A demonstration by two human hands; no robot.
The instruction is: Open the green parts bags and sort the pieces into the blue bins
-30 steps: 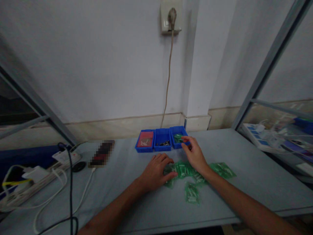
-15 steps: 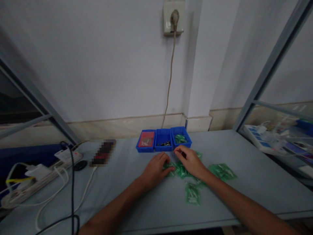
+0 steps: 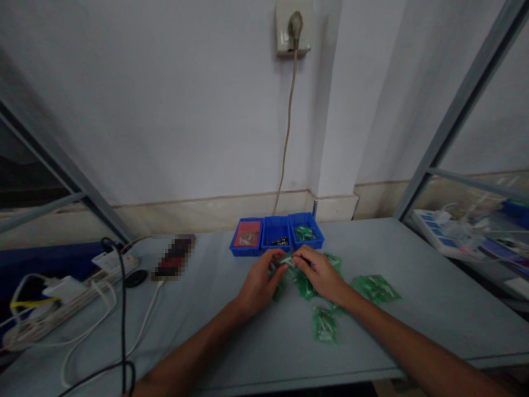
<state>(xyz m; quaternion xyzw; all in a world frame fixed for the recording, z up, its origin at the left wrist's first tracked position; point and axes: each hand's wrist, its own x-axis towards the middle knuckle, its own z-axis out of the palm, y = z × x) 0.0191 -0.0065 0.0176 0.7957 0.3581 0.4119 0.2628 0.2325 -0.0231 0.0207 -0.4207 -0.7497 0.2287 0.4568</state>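
Between my two hands is a small green see-through plastic bag [image 3: 286,262], its top edge raised. My left hand [image 3: 261,280] has thumb and fingers closed on the bag's left side. On its right side the fingertips of my right hand [image 3: 320,271] pinch it near the top edge. What is inside the bag is too blurred to name. More green bags [image 3: 306,288] lie under and beside my right hand, partly covered by it. Just beyond my hands stand three blue bins: the left bin [image 3: 247,252], the middle bin [image 3: 276,225] and the right bin [image 3: 319,238].
The left bin holds a red bag, the middle one small dark and shiny parts, the right one green pieces. Filled green bags [image 3: 376,289] lie right; another green bag [image 3: 325,325] lies nearer. A phone [image 3: 173,258], cables and a power strip [image 3: 70,303] occupy the left.
My left hand has lifted a green bag from the table toward my right hand, and its fingers have closed on it. My right hand, nearly in place, now pinches the same bag.
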